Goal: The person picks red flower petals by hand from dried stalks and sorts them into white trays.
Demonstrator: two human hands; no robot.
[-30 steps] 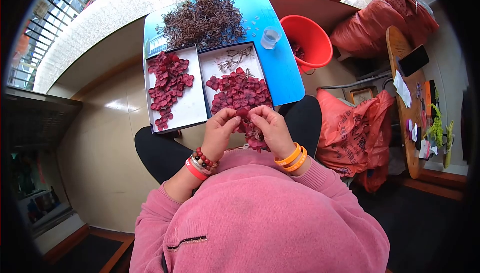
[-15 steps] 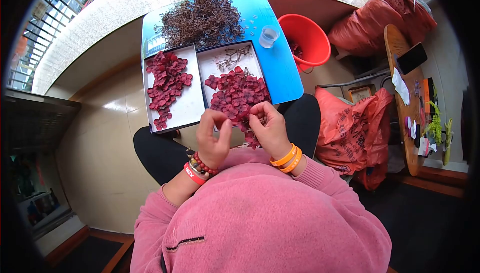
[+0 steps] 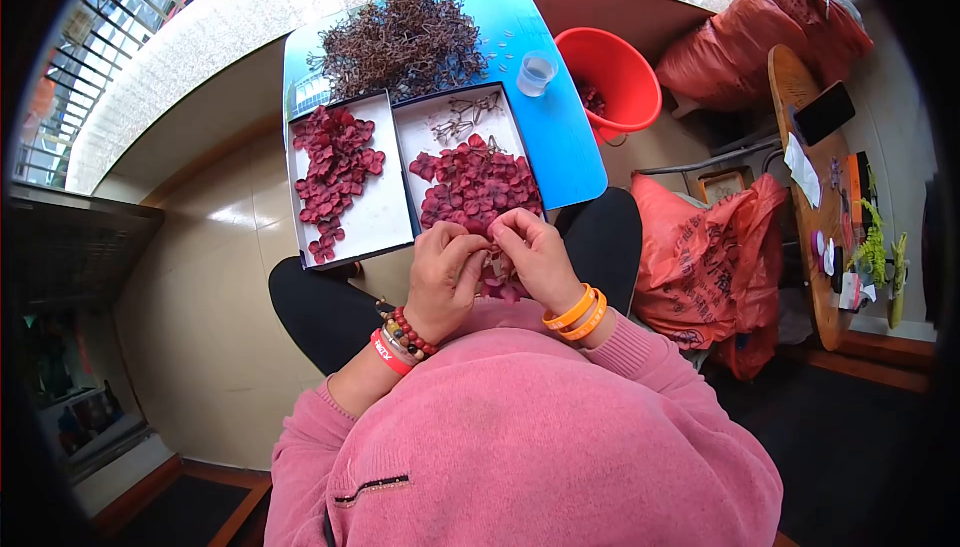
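Observation:
My left hand (image 3: 447, 277) and my right hand (image 3: 533, 255) meet in front of the boxes, fingertips nearly touching. The right fingers pinch a small dark red flower piece (image 3: 502, 285), whose petals hang below the hands. The left thumb and fingers close on something too small to make out, beside that piece. Just beyond the hands, many dark red petals (image 3: 478, 185) lie in the right box (image 3: 408, 132), with a few brown stems (image 3: 462, 117) behind them. More dark red petals (image 3: 335, 172) fill part of the left box (image 3: 385, 219).
A blue table (image 3: 580, 162) bears a heap of brown stems (image 3: 405, 42) and a clear cup (image 3: 536, 74). To its right are a red bucket (image 3: 630, 82) and red bags (image 3: 700, 267). A phone (image 3: 824, 115) lies on the wooden board (image 3: 790, 87).
My left hand has moved right, up to my right hand, and its fingers have closed. The flower piece under my hands has shifted slightly.

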